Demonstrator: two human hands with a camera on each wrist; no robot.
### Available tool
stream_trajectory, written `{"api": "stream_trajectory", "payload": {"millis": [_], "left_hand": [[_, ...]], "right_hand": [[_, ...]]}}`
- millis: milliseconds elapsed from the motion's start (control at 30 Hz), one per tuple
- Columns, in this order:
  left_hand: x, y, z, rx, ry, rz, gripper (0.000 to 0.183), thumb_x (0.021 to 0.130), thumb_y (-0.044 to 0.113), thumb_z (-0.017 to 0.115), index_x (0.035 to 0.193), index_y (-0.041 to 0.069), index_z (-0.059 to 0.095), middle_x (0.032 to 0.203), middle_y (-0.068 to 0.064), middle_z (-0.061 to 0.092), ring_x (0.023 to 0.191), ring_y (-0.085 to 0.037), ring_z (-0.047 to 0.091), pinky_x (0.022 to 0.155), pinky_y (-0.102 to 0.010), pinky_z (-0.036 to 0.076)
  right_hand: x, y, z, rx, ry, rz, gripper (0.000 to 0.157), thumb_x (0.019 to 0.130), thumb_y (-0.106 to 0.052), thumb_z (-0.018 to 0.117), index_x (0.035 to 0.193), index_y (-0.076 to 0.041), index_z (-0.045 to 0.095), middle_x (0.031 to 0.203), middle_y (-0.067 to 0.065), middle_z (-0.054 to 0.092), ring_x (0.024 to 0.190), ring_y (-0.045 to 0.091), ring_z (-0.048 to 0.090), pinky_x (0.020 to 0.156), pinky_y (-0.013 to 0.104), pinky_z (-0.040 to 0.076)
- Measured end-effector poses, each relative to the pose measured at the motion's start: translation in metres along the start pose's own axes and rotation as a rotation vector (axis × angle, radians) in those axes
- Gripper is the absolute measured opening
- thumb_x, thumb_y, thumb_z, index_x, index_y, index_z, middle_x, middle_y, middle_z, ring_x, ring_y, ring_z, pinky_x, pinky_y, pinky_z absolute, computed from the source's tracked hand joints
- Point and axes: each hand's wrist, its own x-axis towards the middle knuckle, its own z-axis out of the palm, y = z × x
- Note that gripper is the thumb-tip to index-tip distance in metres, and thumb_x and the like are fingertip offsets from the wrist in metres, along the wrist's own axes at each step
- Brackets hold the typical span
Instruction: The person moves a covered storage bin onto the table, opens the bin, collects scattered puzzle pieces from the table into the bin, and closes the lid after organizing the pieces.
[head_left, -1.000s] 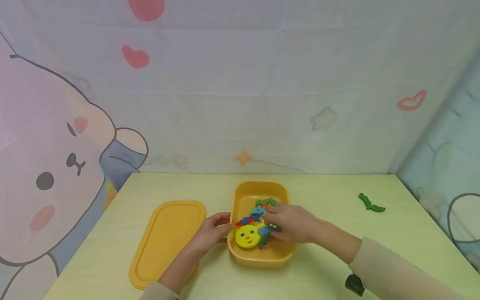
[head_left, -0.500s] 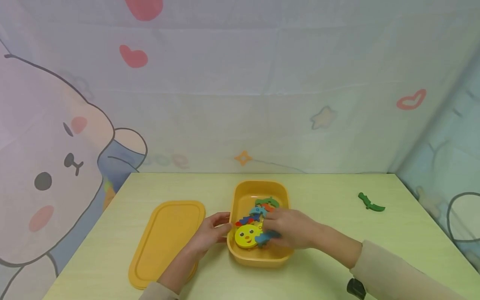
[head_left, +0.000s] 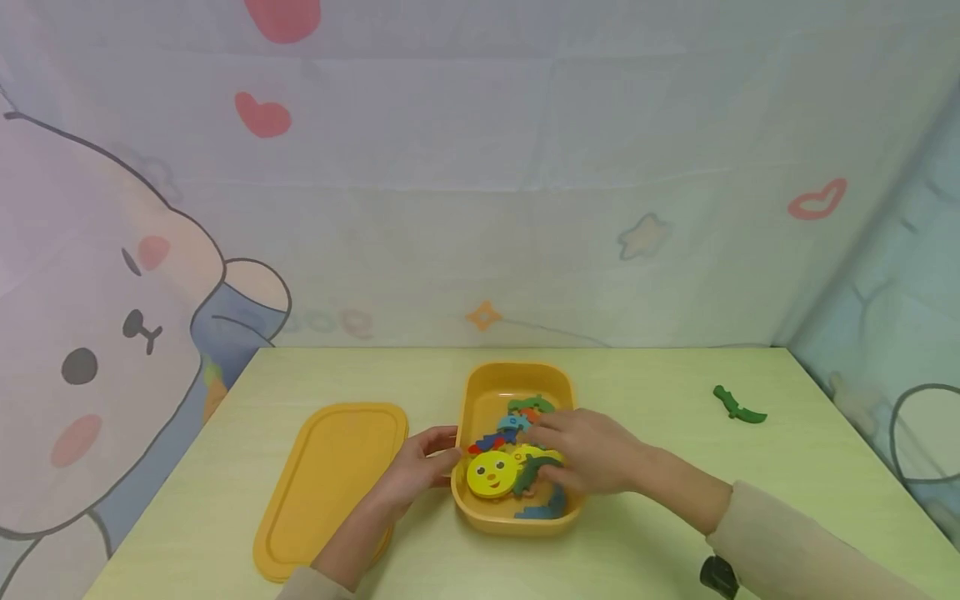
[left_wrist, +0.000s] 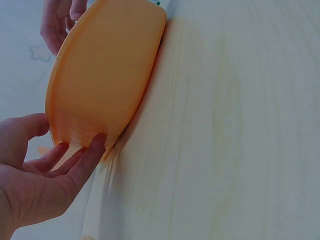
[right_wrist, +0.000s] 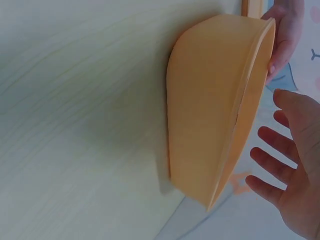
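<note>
A yellow plastic box (head_left: 517, 528) stands on the table with several colorful toy pieces inside. Among them are a yellow round smiling-face piece (head_left: 491, 475), a dark green piece (head_left: 528, 472) and a blue piece (head_left: 549, 505) near the front wall. My left hand (head_left: 422, 468) steadies the box from the left, thumb at the rim and fingertips against the outer wall (left_wrist: 105, 75). Over the right rim reaches my right hand (head_left: 598, 454); in the right wrist view its fingers are spread with nothing between them, above the box opening.
To the left lies a flat yellow lid (head_left: 330, 492). A green crocodile-like piece (head_left: 738, 407) is at the far right of the table. A small black object (head_left: 718, 575) shows beside the right sleeve. A printed curtain (head_left: 525, 208) hangs behind the table.
My right hand has let go of the blue piece, which now lies at the front of the box, uncovering the dark green one. The left hand has stayed at the box.
</note>
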Motion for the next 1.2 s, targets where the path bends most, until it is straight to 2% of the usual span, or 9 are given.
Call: {"api": "stream_trajectory", "payload": {"millis": [300, 667, 1033, 1200], "left_hand": [[-0.001, 0.000, 0.000, -0.001, -0.001, 0.001, 0.048, 0.092, 0.017, 0.054, 0.135, 0.000, 0.040, 0.131, -0.021, 0.046, 0.108, -0.030, 0.055, 0.079, -0.036, 0.054], [0.001, -0.001, 0.000, 0.006, 0.001, 0.003, 0.048, 0.092, 0.016, 0.054, 0.135, -0.001, 0.040, 0.131, -0.022, 0.046, 0.109, -0.032, 0.055, 0.079, -0.037, 0.055], [0.000, -0.001, 0.000, 0.008, 0.005, 0.000, 0.048, 0.091, 0.018, 0.056, 0.134, 0.001, 0.042, 0.130, -0.020, 0.048, 0.108, -0.030, 0.056, 0.079, -0.036, 0.054], [0.000, -0.001, 0.000, 0.008, 0.002, 0.002, 0.048, 0.092, 0.018, 0.055, 0.134, 0.000, 0.041, 0.130, -0.020, 0.047, 0.108, -0.031, 0.055, 0.080, -0.036, 0.054]], "right_hand": [[-0.010, 0.020, -0.003, 0.005, 0.036, 0.145, 0.044, 0.083, -0.034, 0.065, 0.123, -0.021, 0.057, 0.110, -0.003, 0.060, 0.091, 0.014, 0.057, 0.071, 0.029, 0.052], [-0.026, 0.052, -0.003, -0.027, 0.072, 0.268, 0.045, 0.083, -0.034, 0.066, 0.123, -0.015, 0.056, 0.116, 0.003, 0.058, 0.099, 0.023, 0.058, 0.075, 0.037, 0.053], [-0.045, 0.089, 0.001, -0.062, 0.119, 0.392, 0.048, 0.082, -0.034, 0.068, 0.123, -0.013, 0.057, 0.116, 0.008, 0.059, 0.099, 0.029, 0.058, 0.067, 0.040, 0.053], [-0.054, 0.101, -0.002, -0.065, 0.116, 0.434, 0.047, 0.081, -0.032, 0.068, 0.122, -0.011, 0.057, 0.117, 0.011, 0.058, 0.099, 0.032, 0.057, 0.058, 0.039, 0.052]]}}
